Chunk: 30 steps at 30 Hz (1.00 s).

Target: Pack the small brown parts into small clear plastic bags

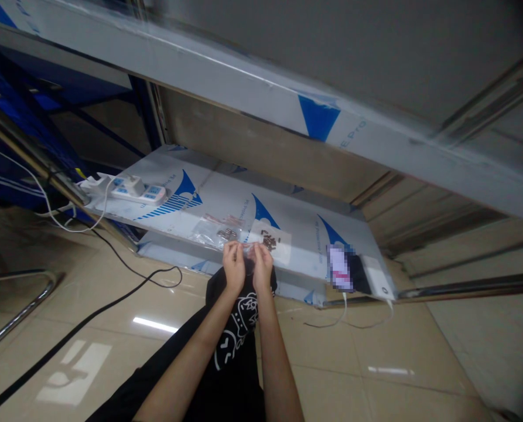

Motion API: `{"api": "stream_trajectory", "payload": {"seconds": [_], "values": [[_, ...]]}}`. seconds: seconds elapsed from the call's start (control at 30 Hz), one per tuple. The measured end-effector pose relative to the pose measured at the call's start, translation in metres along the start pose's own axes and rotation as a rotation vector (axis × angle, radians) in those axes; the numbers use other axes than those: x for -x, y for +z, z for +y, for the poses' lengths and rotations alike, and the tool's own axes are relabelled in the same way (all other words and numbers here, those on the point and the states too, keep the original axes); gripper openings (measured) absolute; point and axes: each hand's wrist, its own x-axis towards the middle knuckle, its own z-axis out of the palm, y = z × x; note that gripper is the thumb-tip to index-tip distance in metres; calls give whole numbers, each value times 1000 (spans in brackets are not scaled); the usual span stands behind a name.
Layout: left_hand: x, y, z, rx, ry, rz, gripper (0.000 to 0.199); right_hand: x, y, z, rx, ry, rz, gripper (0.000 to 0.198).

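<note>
left hand [233,265] and right hand [262,264] pinching what looks like clear bag [249,248] between fingertips, knees behind, over shelf [226,196] edge, likely for fine control. loose metal bits [269,242] on pale sheet [284,248], probably against scattering; pouch [208,232] flat, just left.
</note>
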Motion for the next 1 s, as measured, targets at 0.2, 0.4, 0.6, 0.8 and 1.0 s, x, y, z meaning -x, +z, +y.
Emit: {"api": "stream_trajectory", "payload": {"seconds": [0.2, 0.4, 0.6, 0.8, 1.0], "values": [[0, 0, 0, 0, -16, -12, 25, 0, -1, -1, 27, -31, -35, 24], [-1, 0, -1, 26, -32, -7, 28, -2, 1, 0, -56, 34, 0, 20], [-2, 0, 0, -35, 10, -19, 18, -1, 2, 0, -52, 31, -33, 21], [-2, -1, 0, -36, 36, -2, 15, -1, 1, 2, -40, 16, -24, 21], [-3, -1, -2, -43, 36, 29, 17, -2, 0, 3, 1, -9, 6, 22]]}}
